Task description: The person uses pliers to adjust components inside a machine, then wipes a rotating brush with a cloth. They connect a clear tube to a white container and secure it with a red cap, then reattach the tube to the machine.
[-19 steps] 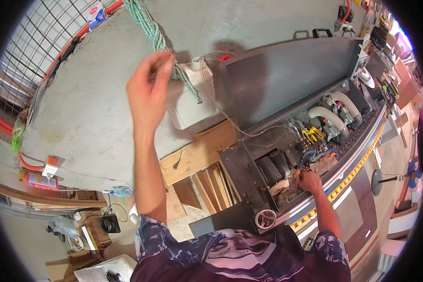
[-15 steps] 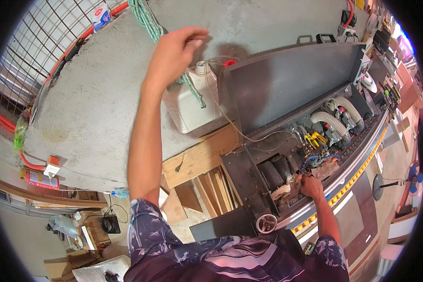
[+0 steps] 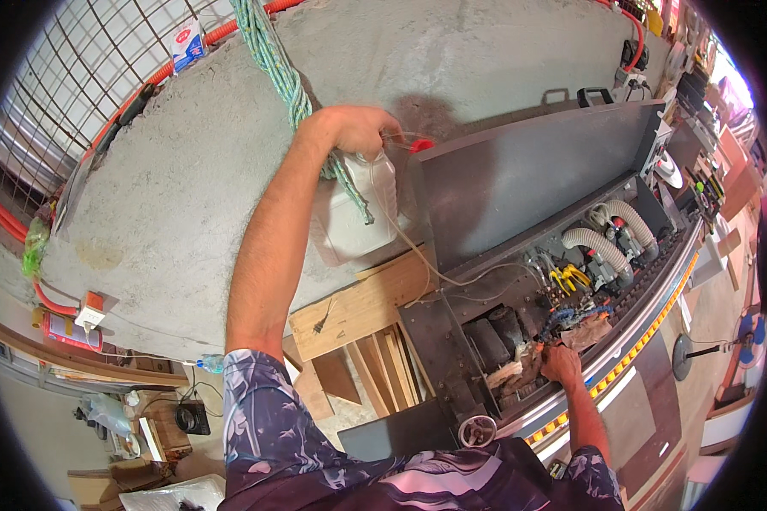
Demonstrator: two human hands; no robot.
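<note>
Two hands are resting well apart. L hand [image 3: 360, 130] is lying over the jug's [image 3: 339, 226] neck, fingers bent by the thin tube [image 3: 454, 279]; can't tell if gripping. Jug is standing beside the machine [image 3: 426, 328], prob. so the tube can reach it. R hand [image 3: 561, 364] is resting inside the machine, fingertips hidden, grip unclear. Lid [image 3: 528, 183] is standing open, prob. for access. Rope [image 3: 274, 72] is hanging by the jug.

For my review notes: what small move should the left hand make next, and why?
Probably the left hand should steady the thin tube at the top of the white jug: it is right over the jug's top, and the tube runs from there toward the open dark machine, where the right hand is. Its grip is unclear.
</note>
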